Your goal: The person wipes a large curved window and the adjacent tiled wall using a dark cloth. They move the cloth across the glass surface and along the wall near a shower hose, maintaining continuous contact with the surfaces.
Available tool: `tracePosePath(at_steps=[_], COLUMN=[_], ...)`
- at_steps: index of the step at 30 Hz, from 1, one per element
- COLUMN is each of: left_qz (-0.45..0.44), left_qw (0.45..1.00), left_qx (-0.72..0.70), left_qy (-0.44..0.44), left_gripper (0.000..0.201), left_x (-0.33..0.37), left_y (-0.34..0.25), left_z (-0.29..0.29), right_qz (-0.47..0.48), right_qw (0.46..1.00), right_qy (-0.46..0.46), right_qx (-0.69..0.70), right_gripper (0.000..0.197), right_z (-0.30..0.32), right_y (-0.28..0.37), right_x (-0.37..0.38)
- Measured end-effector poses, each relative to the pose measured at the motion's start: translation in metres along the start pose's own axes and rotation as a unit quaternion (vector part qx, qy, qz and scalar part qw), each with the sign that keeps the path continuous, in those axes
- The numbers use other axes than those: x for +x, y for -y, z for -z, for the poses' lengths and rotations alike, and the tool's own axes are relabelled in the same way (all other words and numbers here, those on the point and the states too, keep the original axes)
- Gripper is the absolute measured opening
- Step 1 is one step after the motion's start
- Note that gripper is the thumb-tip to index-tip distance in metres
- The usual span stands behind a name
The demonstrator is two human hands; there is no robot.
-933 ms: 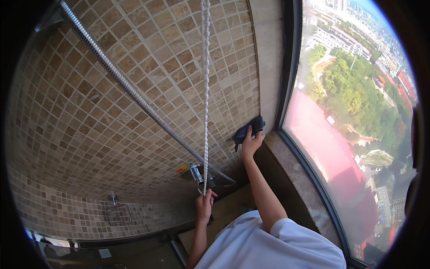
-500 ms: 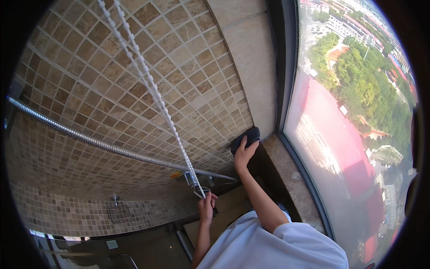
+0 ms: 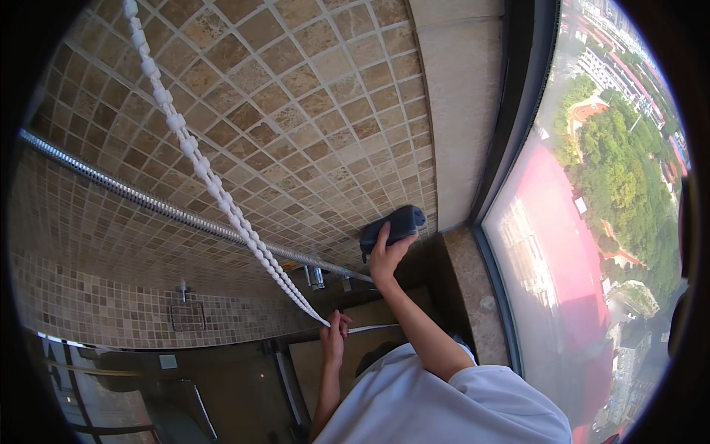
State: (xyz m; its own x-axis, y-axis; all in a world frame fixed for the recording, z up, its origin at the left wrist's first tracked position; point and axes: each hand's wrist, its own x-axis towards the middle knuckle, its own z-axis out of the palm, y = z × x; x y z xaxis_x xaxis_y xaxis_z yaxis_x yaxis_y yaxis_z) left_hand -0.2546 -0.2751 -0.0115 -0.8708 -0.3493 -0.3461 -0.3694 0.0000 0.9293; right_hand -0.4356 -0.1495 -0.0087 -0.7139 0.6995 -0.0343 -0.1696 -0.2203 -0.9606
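A white beaded pull cord (image 3: 214, 189) runs from the upper left down to my left hand (image 3: 333, 340), whose fingers are closed round its lower end. A thin white length carries on from that hand toward the right, in front of my body. My right hand (image 3: 387, 260) grips a dark blue-grey rounded block (image 3: 401, 224), thumb and fingers spread over its near side. This block lies against or very close to the tiled wall (image 3: 296, 103); contact is hard to tell. Its exact kind does not show.
A ribbed metal shower hose (image 3: 148, 200) crosses in front of the wall, past a chrome fitting (image 3: 314, 276). A wire rack (image 3: 188, 316) hangs on the wall at far left. To the right, a dark-framed window (image 3: 510, 133) rises beside a stone ledge (image 3: 473, 274).
The block has shifted slightly left and turned, showing more of its side. The cord hangs further left at the top, its strands now close together, and my left hand has moved slightly left.
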Motion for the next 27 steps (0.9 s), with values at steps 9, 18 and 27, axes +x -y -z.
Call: tracePosePath(at_steps=[9,18,27], left_qz=[-0.016,0.004,-0.012], left_qw=[0.998,0.995,0.998], left_qx=[-0.009,0.018,0.005], left_qy=[0.065,0.093,0.062], left_gripper=[0.035,0.029,0.028], left_x=[0.031,0.061,0.09], left_y=[-0.019,0.062,0.074], left_z=[0.031,0.071,0.132], right_qz=[0.093,0.212,0.072], right_qw=[0.985,0.976,0.991], right_qy=[0.054,0.016,-0.045], right_qx=[-0.136,-0.048,-0.102], right_gripper=[0.045,0.039,0.035], right_z=[0.038,-0.026,0.013], right_y=[-0.101,0.027,-0.058], right_x=[-0.008,-0.024,-0.008])
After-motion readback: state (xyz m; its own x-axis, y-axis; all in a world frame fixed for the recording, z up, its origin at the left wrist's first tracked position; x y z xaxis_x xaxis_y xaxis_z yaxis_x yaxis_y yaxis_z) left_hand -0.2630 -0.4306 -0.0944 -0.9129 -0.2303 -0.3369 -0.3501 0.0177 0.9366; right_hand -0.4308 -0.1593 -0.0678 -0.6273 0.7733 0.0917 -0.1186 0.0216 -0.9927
